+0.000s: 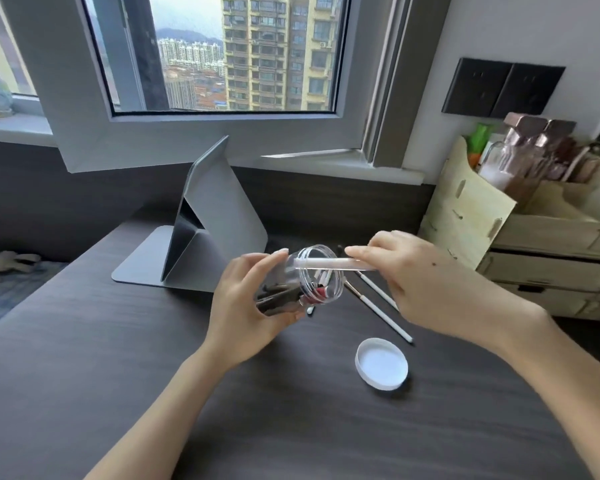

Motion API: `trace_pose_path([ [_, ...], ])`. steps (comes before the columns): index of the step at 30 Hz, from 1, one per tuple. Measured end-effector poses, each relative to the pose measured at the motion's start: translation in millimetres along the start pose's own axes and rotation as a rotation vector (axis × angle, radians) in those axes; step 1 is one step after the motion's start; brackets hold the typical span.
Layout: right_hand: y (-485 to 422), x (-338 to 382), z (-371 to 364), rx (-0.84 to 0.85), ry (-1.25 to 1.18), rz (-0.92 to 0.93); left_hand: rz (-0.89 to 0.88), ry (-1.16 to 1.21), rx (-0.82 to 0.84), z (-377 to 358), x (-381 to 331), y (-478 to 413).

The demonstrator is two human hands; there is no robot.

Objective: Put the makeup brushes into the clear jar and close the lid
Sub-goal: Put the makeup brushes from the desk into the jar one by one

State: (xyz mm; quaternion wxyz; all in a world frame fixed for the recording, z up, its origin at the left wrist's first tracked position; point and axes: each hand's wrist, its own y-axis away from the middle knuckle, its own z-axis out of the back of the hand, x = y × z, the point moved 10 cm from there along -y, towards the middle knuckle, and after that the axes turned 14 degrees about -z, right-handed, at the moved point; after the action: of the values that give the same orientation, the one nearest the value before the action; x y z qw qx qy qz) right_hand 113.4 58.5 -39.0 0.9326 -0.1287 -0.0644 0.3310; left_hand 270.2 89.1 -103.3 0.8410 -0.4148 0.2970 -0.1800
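My left hand [253, 303] grips the clear jar [302, 280], tilted with its open mouth facing right. Several brushes lie inside it, dark bristles toward the bottom. My right hand [416, 282] pinches a white-handled makeup brush [326, 263], whose tip reaches across the jar's mouth. Two more thin white-handled brushes [381, 313] lie on the dark table under my right hand. The white lid [381, 363] rests upside down on the table, in front of the jar and to the right.
A grey folding tablet stand [201, 233] stands behind the jar at the left. A pale wooden drawer organiser [520, 237] with bottles fills the right side. The window sill and wall run along the back of the dark table [153, 341].
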Motion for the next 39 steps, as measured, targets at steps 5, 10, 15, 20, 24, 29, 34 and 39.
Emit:
trace_pose_path([
  [5, -11.4, 8.8, 5.7, -0.152, -0.214, -0.050, -0.038, -0.032, 0.052, -7.3, -3.5, 0.5],
  [10, -16.0, -8.0, -2.8, -0.232, -0.501, -0.062, 0.010, -0.004, -0.001, -2.9, 4.6, 1.1],
  [15, -24.7, -91.2, -50.9, -0.313, -0.691, -0.487, 0.119, 0.062, -0.113, 5.9, 22.5, 3.2],
  [20, -46.3, -106.3, -145.1, 0.116, -0.104, -0.601, 0.221, 0.196, -0.191, 8.0, 37.1, 8.9],
  [24, -59.5, -100.5, -150.8, 0.140, -0.104, -0.557, 0.154, 0.111, -0.166, 10.0, 27.7, 3.7],
  [29, -43.9, -102.8, -62.6, -0.292, -0.483, -0.526, 0.121, 0.089, -0.148, 8.9, 25.7, 3.5],
  [34, 20.1, -98.4, 43.1, -0.748, -1.232, -0.237, 0.120, 0.085, -0.123, 6.9, 23.1, 1.9],
  [39, 41.0, -60.3, 61.7, -0.787, -1.342, -0.097, 0.071, 0.046, -0.070, 3.9, 15.1, 0.5],
])
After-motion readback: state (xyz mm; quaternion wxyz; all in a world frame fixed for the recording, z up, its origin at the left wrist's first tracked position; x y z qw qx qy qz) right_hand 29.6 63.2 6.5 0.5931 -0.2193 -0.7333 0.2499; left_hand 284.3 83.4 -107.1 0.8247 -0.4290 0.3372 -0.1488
